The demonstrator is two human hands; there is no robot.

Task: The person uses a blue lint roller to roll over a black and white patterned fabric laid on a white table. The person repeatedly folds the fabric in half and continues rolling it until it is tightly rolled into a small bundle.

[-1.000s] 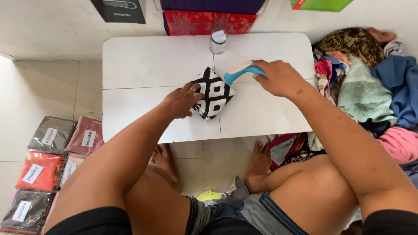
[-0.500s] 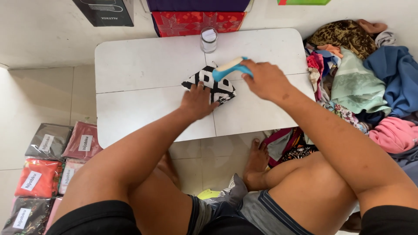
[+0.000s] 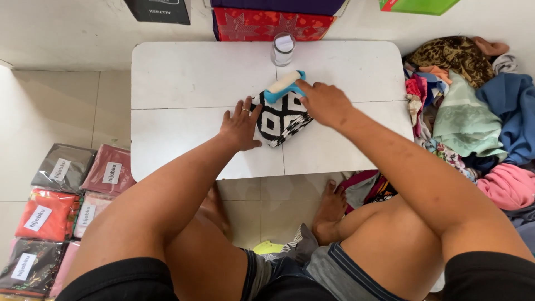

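A folded black-and-white diamond-patterned cloth (image 3: pixel 281 120) lies near the middle of a low white table (image 3: pixel 184 78). My left hand (image 3: pixel 241 124) rests flat on the table, fingers spread, touching the cloth's left edge. My right hand (image 3: pixel 323 101) grips the handle of a blue lint roller (image 3: pixel 284 85) with a pale roll. The roller lies across the cloth's far edge.
A small clear glass (image 3: pixel 282 49) stands at the table's far side. Red and purple boxes (image 3: pixel 273 22) sit behind it. A heap of mixed clothes (image 3: pixel 473 106) lies on the right. Bagged garments (image 3: pixel 61 195) line the floor on the left. My bare legs are under the table's near edge.
The roller has travelled to the far edge of the cloth. My left hand has slid from on top of the cloth to its left edge. The view has shifted.
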